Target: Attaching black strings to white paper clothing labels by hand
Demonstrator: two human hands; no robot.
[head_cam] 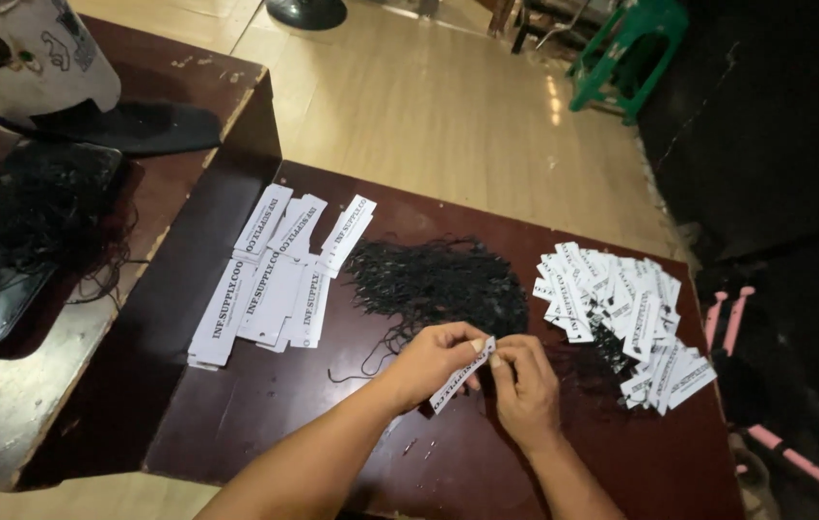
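**One white tag held between both hands over the dark table**

My left hand (434, 361) grasps a narrow white paper tag (462, 374) with black print, thumb and fingers pinched on it near its upper end. The tag slants down and to the left from my fingertips, just above the dark brown table (487, 462). My right hand (523, 380) is closed in a pinch at the tag's upper end, its fingertips meeting those of my left hand; whether it also holds a string there I cannot tell, as the spot is too small and dark.

Just beyond my hands lies a loose heap of black strings (434, 279), spread across the middle of the table, with a few stray strands trailing toward my left wrist. To the left of that heap sits a stack of plain white tags (275, 279), laid flat in overlapping rows near the table's left edge. To the right of my hands is a jumbled pile of tags (621, 313) with black strings showing among them, reaching toward the table's right edge.

Farther left stands a second, worn table (5, 414) bearing a dark tray of tangled black thread (29, 226). Beyond the tables the floor is pale tile, and a green plastic stool (631, 48) stands far off at the upper right.
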